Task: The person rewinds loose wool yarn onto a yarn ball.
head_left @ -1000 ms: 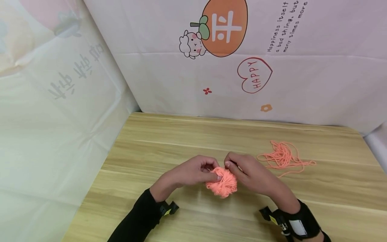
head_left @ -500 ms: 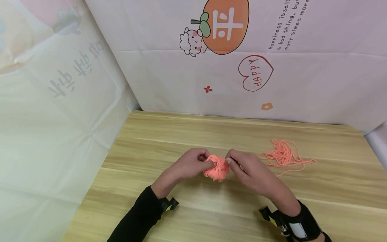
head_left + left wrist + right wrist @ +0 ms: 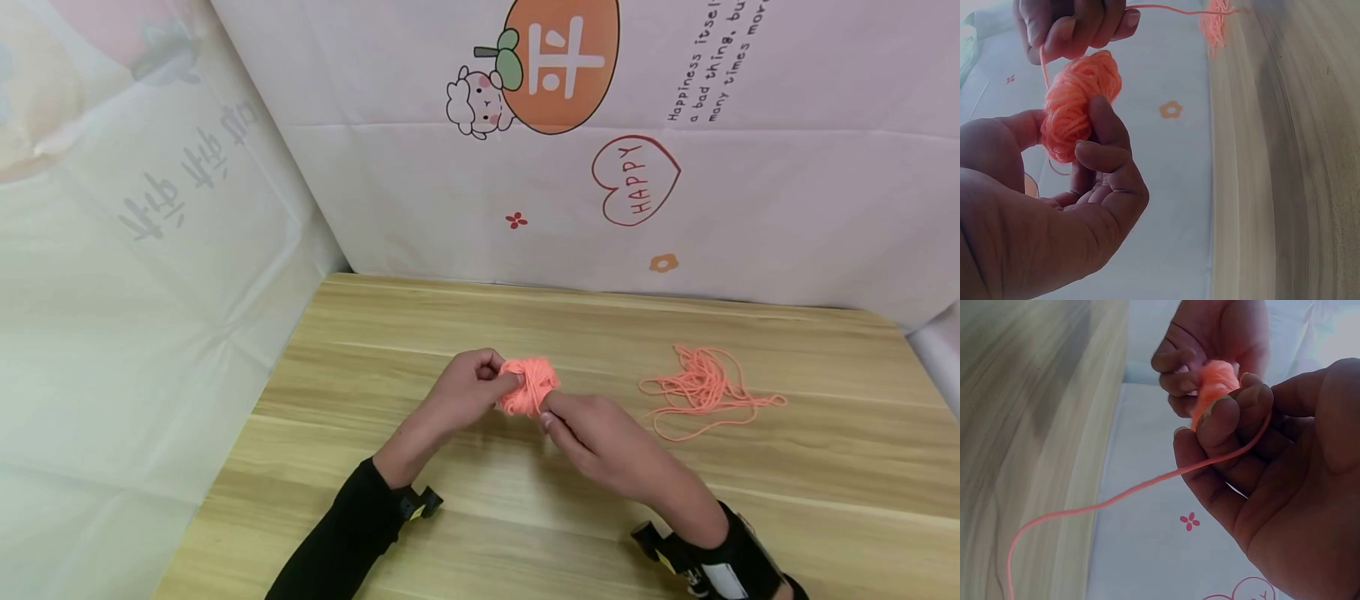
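Observation:
A small ball of coral yarn (image 3: 536,379) is held above the table by my left hand (image 3: 465,392), thumb on one side and fingertips on the other. In the left wrist view the wound ball (image 3: 1075,103) shows between thumb and index finger. Close beside its right edge, my right hand (image 3: 600,437) pinches the yarn strand. From those fingers the strand (image 3: 1141,486) trails in a loose curve in the right wrist view. A short piece also runs from the right fingers down to the ball in the left wrist view.
A loose tangle of the same coral yarn (image 3: 701,383) lies on the wooden table (image 3: 360,333) at the right. White printed cloth (image 3: 420,208) hangs behind the table and along its left side. Both wrists carry black bands with small cameras.
My left hand has lifted the yarn ball up and left, away from me. The right hand followed left, then dipped to the ball's lower right edge. A strand by the tangle has shifted.

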Motion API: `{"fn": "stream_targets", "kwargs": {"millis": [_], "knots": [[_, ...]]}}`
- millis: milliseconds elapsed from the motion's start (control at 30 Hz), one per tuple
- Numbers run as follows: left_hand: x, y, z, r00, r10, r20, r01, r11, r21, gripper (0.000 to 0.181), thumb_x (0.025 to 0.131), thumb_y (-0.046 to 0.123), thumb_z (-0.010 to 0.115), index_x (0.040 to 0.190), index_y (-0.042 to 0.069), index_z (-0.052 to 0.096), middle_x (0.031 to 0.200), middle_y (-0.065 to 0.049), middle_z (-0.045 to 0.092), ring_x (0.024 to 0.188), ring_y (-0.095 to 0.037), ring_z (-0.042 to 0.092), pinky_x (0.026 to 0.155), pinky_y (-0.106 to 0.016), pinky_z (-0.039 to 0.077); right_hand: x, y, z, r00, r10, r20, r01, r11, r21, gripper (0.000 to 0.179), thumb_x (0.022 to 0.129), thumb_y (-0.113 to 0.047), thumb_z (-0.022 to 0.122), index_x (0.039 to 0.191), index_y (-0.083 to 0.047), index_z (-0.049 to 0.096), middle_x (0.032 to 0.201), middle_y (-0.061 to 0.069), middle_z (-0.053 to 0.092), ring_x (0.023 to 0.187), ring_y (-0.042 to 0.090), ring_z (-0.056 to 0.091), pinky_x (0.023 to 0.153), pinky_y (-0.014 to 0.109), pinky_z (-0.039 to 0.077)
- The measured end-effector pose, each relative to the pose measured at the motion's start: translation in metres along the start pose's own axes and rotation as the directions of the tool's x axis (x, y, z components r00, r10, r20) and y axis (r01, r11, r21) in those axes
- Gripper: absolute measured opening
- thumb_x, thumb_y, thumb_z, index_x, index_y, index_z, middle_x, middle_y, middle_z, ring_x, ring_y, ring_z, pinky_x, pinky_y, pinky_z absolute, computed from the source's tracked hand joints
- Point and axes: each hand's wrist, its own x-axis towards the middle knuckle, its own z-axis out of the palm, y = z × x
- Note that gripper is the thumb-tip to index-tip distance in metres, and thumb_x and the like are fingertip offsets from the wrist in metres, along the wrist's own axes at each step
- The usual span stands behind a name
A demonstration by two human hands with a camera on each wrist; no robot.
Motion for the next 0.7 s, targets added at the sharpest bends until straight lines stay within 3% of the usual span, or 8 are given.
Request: {"fn": "stream_targets", "kwargs": {"millis": [433, 600, 700], "knots": [[0.003, 0.001, -0.009, 0.999, 0.053, 0.010, -0.050, 0.979, -0.199, 0.021, 0.095, 0.026, 0.063, 0.094, 0.005, 0.060, 0.067, -0.006, 0.049, 0.058, -0.017, 0.040, 0.053, -0.028, 0.036, 0.004, 0.009, 0.015, 1.000, -0.006, 0.026, 0.007, 0.999, -0.035, 0.028, 0.101, -0.010, 0.049, 0.076, -0.022, 0.050, 0.061, -0.013, 0.041, 0.049, -0.001, 0.034, 0.045, 0.018, 0.033], [0.003, 0.003, -0.010, 0.992, 0.088, 0.091, -0.060, 0.958, -0.281, 0.020, 0.097, 0.022, 0.058, 0.098, 0.003, 0.059, 0.071, -0.005, 0.054, 0.063, -0.020, 0.044, 0.056, -0.027, 0.039, 0.006, 0.015, 0.017, 0.999, 0.020, 0.041, -0.019, 0.999, -0.029, 0.028, 0.102, -0.013, 0.047, 0.076, -0.023, 0.051, 0.060, -0.013, 0.040, 0.050, -0.001, 0.033, 0.047, 0.018, 0.034], [0.001, 0.004, -0.008, 0.975, 0.135, 0.175, -0.074, 0.946, -0.315, 0.018, 0.097, 0.019, 0.057, 0.099, 0.001, 0.059, 0.072, -0.005, 0.054, 0.065, -0.022, 0.044, 0.058, -0.028, 0.040, 0.005, 0.019, 0.018, 0.998, 0.044, 0.053, -0.044, 0.999, -0.007, 0.024, 0.102, -0.014, 0.047, 0.082, -0.024, 0.055, 0.062, -0.012, 0.042, 0.052, 0.000, 0.035, 0.049, 0.019, 0.036]]}}
